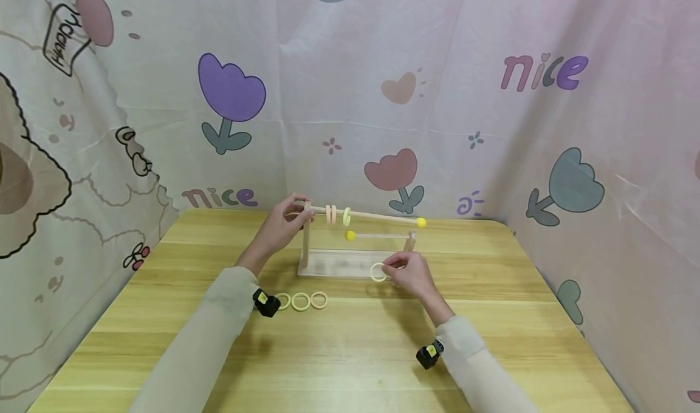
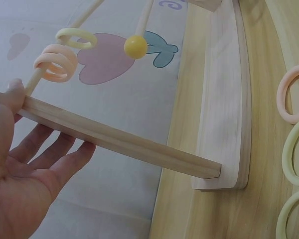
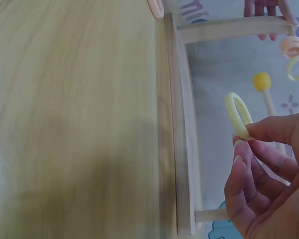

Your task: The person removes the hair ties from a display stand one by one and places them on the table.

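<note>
A wooden stand has a pale base (image 1: 339, 271) and two posts, each bearing a rod with a yellow ball at its free end. My left hand (image 1: 281, 225) grips the top of the left post (image 2: 124, 139), thumb by the rod. On that post's rod (image 1: 383, 217) hang two peach rings (image 2: 58, 63) and a pale yellow-green ring (image 2: 87, 35). Near the right post, my right hand (image 1: 411, 274) pinches a pale yellow ring (image 3: 232, 107) between thumb and fingertips. The ring is held in front of the stand, apart from both rods.
In front of the stand's left end, a peach ring (image 1: 319, 308) and a yellow-green ring (image 1: 301, 310) lie in a row with another ring, partly hidden by the left wrist camera (image 1: 266, 303). A printed curtain (image 1: 328, 97) hangs behind the wooden table (image 1: 350, 364).
</note>
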Motion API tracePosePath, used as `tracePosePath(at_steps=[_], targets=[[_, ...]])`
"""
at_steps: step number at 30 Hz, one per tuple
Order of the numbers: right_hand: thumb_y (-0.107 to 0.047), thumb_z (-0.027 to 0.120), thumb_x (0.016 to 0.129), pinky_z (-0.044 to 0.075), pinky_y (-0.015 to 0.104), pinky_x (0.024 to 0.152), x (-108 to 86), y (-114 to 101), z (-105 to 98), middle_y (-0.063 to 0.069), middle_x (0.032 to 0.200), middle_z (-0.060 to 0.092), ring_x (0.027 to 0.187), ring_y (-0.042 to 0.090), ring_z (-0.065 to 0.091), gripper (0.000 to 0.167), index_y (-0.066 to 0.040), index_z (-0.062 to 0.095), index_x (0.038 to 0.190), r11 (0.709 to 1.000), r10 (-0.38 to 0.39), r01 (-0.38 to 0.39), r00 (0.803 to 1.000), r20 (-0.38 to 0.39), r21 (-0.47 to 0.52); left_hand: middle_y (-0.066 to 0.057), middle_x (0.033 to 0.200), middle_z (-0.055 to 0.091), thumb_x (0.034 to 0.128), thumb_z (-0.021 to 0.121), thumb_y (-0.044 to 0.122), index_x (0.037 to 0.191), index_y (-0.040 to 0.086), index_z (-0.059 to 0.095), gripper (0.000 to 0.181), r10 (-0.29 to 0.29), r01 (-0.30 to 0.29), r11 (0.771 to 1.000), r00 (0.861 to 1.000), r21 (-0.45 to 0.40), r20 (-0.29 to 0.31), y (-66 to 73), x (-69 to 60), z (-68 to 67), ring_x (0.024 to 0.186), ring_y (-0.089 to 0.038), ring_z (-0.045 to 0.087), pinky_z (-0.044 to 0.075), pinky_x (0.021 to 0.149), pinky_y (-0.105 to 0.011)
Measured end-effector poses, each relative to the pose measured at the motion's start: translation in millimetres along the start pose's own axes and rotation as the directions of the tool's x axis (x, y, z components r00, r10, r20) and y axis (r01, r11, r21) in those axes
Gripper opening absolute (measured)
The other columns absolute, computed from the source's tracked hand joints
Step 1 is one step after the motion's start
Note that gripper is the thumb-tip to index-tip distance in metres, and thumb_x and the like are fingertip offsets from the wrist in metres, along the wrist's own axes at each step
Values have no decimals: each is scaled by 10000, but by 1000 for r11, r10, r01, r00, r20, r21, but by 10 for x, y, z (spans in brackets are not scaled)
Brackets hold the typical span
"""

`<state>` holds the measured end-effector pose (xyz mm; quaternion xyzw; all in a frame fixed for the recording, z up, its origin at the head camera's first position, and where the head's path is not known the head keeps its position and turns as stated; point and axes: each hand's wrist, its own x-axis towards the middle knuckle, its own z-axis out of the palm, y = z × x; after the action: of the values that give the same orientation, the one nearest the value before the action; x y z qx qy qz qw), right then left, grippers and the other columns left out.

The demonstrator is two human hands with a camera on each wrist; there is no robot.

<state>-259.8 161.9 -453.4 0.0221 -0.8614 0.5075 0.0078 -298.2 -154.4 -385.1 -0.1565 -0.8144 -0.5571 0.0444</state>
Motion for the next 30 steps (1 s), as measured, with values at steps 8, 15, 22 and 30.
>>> tracePosePath(at_steps=[8,15,22,30], targets=[[-11,766,874,494,203,461,-21,-15,109,131,820,736,511,115,576,39,16,768,902,998,-55,55,998,8,15,-258,1287,656,1059,594,321,1308,135,553,314,8,-8,1000,1000,-10,0,4,0,-8,1203,-469,655,578,993,-513],[-28,776,877,485,193,461,-24,-13,201,123,831,745,509,87,560,33,0,778,896,998,-60,60,998,30,13,-246,1294,662,1061,586,342,1331,125,548,348,3,-3,1000,1000,3,1,-14,4,-2,1177,-439,669,585,975,-478],[-14,779,863,491,203,451,-31,-3,309,135,818,746,486,103,570,37,12,775,889,996,-89,87,995,51,36,-266,1306,652,1064,580,346,1344,102,537,374,0,0,1000,1000,6,1,-26,7,-1,1180,-442,668,578,980,-463],[-36,772,880,510,199,467,-28,-9,405,115,828,747,504,68,568,44,8,770,887,996,-83,82,994,76,23,-292,1305,647,1064,586,310,1360,62,536,389,10,-10,1000,1000,11,1,-8,-3,1,1166,-445,677,576,928,-417]])
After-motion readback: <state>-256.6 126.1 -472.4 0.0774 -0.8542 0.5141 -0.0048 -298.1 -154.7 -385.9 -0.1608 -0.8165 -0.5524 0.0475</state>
